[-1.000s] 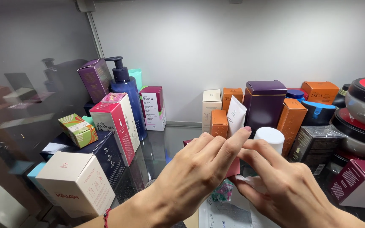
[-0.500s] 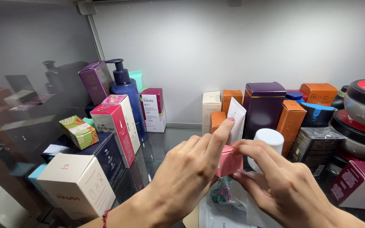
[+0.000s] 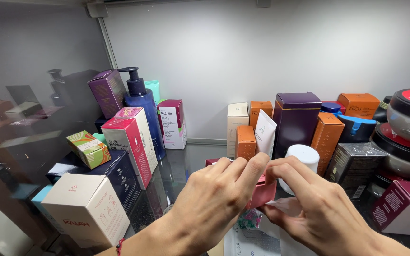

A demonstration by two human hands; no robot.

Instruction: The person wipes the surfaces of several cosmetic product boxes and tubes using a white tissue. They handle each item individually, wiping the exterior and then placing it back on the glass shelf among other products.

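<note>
Both my hands meet low in the middle of the head view, over a dark glass shelf. My left hand [image 3: 217, 204] and my right hand [image 3: 316, 208] together pinch a small pink box [image 3: 263, 193] between their fingertips. My fingers hide most of the box. A crumpled clear wrapper [image 3: 285, 205] sits against my right palm. Just below the box lies a small green-and-pink patterned packet [image 3: 249, 219]. A white round cap [image 3: 301, 156] stands right behind my right fingers.
Cosmetic boxes crowd the shelf: a cream box [image 3: 87, 208], a pink-and-white box [image 3: 131, 142] and a blue pump bottle [image 3: 141, 106] at left; a purple box [image 3: 296, 118], orange boxes [image 3: 327, 135] and stacked round tins [image 3: 406, 128] at right. A glass wall [image 3: 34, 95] closes the left.
The pink box has come into sight between my fingertips and risen a little. My hands stay in the same place, fingers shifting slightly around it.
</note>
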